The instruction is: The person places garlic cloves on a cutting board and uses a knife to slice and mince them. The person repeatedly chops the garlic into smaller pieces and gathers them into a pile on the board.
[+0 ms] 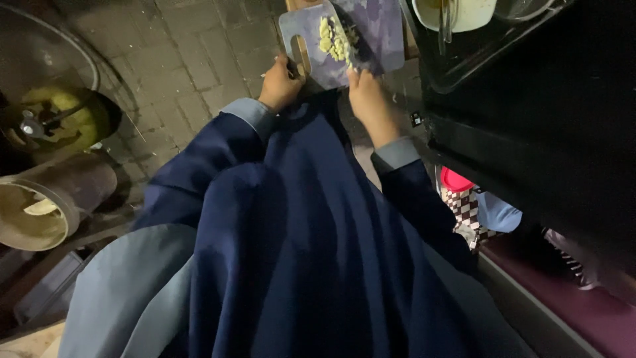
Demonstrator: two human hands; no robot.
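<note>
My dark navy long-sleeved garment [298, 252] fills most of the view, with lighter blue-grey cuffs at both wrists. It hides my lap and whatever carries the board.

Right side: a big black counter or appliance body [530, 146], too dark to identify. A white bowl [464, 13] sits on top of it, cut off by the top edge. Below it, a red-lidded checkered container [464, 199] is partly covered by my right sleeve.

Left side: a dull metal cylinder lying on its side [53, 205], open end toward me, and a dark round pot with yellow-green contents [59, 119]. Contents hard to make out. The floor is grey brick paving [192, 59].

The pale lilac rectangular plastic cutting board [358, 40] is at top centre, ahead of my knees. Its long axis runs left-right with a slight tilt, the handle slot is on the left end, and the far edge is cut off by the frame. The pile of chopped pale yellow-green vegetable [333, 38] lies as a strip running away from me, left of board centre.

My left hand [279, 85] is at the board's near-left corner by the slot, fingers curled over the edge, gripping the board. My right hand [366, 93] is at the near edge, fingers reaching onto the board; a dark shape ahead of them could be a blade, but it's too dim. Can't tell whether that hand is closed on anything.
</note>
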